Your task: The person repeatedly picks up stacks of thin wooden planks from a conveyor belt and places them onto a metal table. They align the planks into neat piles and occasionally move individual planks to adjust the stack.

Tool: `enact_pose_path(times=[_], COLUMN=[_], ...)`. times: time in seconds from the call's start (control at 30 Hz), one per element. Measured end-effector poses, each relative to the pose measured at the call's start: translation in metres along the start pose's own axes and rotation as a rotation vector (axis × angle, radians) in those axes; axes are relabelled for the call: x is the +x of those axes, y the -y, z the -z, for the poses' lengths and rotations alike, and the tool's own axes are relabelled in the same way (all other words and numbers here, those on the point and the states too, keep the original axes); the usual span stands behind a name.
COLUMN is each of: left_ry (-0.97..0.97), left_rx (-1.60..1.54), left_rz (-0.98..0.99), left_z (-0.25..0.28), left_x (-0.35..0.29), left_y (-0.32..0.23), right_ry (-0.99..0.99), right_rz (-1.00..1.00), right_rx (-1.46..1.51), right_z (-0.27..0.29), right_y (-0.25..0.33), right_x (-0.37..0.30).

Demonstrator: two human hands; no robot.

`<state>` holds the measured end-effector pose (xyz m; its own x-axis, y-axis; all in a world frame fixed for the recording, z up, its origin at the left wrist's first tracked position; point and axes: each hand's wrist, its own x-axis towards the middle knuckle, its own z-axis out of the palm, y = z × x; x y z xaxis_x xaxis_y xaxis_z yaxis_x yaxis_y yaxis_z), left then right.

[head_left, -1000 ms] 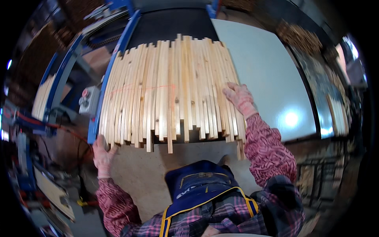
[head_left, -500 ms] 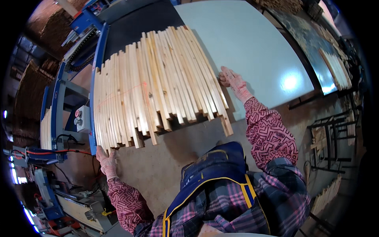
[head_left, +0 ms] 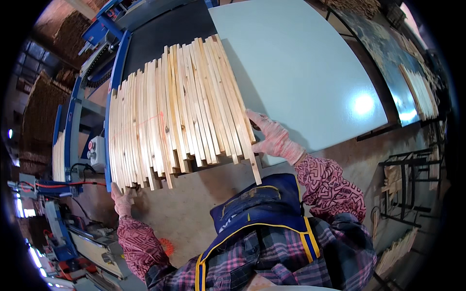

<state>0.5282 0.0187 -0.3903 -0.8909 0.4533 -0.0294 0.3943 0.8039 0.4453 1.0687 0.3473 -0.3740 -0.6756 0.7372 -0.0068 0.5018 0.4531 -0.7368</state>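
Right hand (head_left: 275,137), moved inward, rests open against wooden strips (head_left: 182,106), ranked side by side, ends left uneven; left hand (head_left: 122,200) at near corner, grip unclear.

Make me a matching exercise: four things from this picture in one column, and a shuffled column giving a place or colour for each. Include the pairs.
Things:
1. Wooden strips
2. Apron
3. Control box
4. Right hand

Places and colours:
A. Dark blue with yellow edging
B. At the right edge of the strips
C. Left of the blue rail
D. Side by side on the black surface

Pairs: 1-D, 2-A, 3-C, 4-B
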Motion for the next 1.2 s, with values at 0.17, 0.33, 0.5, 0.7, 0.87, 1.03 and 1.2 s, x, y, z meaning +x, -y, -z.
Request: enact_pose_path(times=[0.17,0.33,0.5,0.7,0.87,1.03,1.2], left_ry=[-0.029,0.111,-0.043,-0.342,-0.396,-0.491,-0.222], left_rx=[0.114,0.232,0.172,0.227,0.392,0.574,0.545], left_rz=[-0.085,-0.013,-0.075,-0.330,-0.265,-0.276,-0.284], left_z=[-0.017,0.019,0.066,0.057,0.035,0.025,0.053], left_x=[0.022,0.002,0.034,0.134,0.167,0.187,0.060], left_y=[0.017,-0.017,0.003,-0.044,-0.051,-0.041,-0.085], right_ry=[-0.022,-0.123,-0.155,-0.104,-0.332,-0.587,-0.605], right_rz=[-0.306,-0.124,-0.224,-0.255,-0.560,-0.734,-0.493], right_rx=[0.645,0.407,0.724,0.598,0.437,0.920,1.099], right_z=[0.011,-0.006,0.017,-0.014,-0.005,-0.007,-0.046], right_y=[0.009,-0.026,-0.012,0.003,0.002,0.004,-0.016], right_x=[0.040,0.099,0.014,-0.019,-0.042,-0.127,-0.247])
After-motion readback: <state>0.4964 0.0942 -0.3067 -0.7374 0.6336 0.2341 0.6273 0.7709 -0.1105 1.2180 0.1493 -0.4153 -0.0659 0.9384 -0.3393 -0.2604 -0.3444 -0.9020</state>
